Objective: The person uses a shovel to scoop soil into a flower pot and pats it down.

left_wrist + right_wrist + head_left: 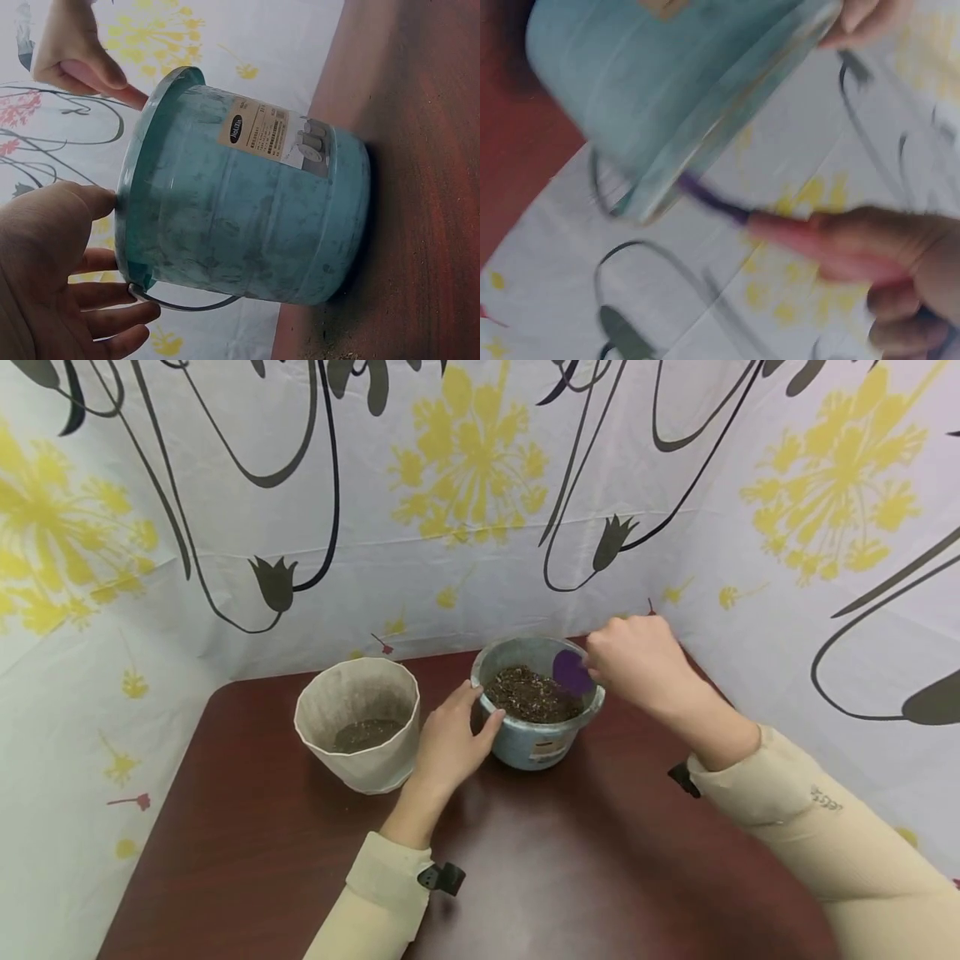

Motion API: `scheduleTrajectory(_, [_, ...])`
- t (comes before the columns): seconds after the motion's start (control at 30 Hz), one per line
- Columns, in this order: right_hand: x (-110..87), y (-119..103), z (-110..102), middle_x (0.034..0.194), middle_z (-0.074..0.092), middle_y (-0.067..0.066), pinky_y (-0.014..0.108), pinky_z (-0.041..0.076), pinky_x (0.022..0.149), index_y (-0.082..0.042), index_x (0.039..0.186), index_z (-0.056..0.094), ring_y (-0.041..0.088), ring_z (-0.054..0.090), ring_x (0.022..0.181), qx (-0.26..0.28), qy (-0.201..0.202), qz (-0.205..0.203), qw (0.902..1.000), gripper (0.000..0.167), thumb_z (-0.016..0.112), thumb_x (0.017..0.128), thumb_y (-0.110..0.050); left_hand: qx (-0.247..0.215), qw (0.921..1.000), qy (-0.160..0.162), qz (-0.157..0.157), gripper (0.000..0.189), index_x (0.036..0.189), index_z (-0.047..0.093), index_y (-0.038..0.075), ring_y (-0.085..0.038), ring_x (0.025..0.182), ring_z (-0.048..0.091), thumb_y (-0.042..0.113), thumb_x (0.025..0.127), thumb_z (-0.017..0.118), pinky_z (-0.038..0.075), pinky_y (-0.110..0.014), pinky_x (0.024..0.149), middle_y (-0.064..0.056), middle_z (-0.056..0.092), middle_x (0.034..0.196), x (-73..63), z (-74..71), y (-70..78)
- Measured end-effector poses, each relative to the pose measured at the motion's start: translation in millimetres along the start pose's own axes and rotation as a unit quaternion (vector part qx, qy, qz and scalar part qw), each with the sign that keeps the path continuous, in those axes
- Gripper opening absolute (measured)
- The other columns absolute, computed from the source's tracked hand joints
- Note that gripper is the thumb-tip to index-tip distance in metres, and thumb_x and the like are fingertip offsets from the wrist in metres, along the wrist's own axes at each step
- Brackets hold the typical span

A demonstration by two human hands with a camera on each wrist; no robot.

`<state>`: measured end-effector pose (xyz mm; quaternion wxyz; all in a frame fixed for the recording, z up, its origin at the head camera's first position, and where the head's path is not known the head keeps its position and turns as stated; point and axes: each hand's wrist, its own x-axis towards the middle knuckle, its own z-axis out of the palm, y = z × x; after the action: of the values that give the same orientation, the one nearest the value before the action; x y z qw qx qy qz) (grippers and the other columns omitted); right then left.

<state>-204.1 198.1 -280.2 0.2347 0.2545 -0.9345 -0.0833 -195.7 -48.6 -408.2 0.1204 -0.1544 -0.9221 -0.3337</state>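
Blue bucket [525, 750]: holding soil [525, 693], near the counter's [540, 877] far edge.
Left hand [453, 731]: spread against the rim, seemingly bracing it.
Right hand [633, 662]: grips the scoop [570, 673], its purple end angled inside.

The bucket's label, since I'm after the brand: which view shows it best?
The left wrist view: there the label is large, its dark logo clear. The head view shows it small and unreadable; right wrist, only a blurred piece at the top edge.
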Motion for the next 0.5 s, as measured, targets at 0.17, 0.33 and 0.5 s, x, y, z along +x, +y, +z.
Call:
scheduleTrajectory(0.17, [5.4,-19,6,0.047,0.038,0.000,0.043,0.041,0.033,-0.017,0.048,0.035,0.020,0.043,0.042,-0.040,-0.005,0.000,0.9992,0.048,0.060,0.081,0.008,-0.002,1.0000,-0.002,-0.003,0.059,0.143,0.057,0.008,-0.033,0.135,0.051,0.049,0.100,0.059,0.043,-0.048,0.110,-0.014,0.049,0.152,-0.4,-0.2,1.5])
scheduleTrajectory(0.33, [4.1,1,14,0.053,0.047,0.001,0.048,0.047,0.042,-0.018,0.050,0.042,0.024,0.051,0.048,0.034,-0.097,0.058,0.9931,0.046,0.080,0.077,-0.015,-0.017,0.9997,-0.014,-0.008,0.062,0.145,0.055,0.008,-0.031,0.139,0.047,0.049,0.099,0.060,0.041,-0.048,0.112,-0.013,0.046,0.155,-1.9,-1.3,2.1])
scheduleTrajectory(0.5, [-7.4,22,33,0.064,0.065,-0.004,0.048,0.053,0.055,-0.017,0.064,0.071,0.024,0.065,0.064,0.142,-0.153,0.112,0.9716,0.027,0.087,0.077,-0.034,-0.014,0.9998,-0.014,-0.009,0.062,0.145,0.056,0.008,-0.030,0.139,0.047,0.049,0.099,0.061,0.040,-0.047,0.113,-0.013,0.046,0.154,-2.3,-2.7,0.9])
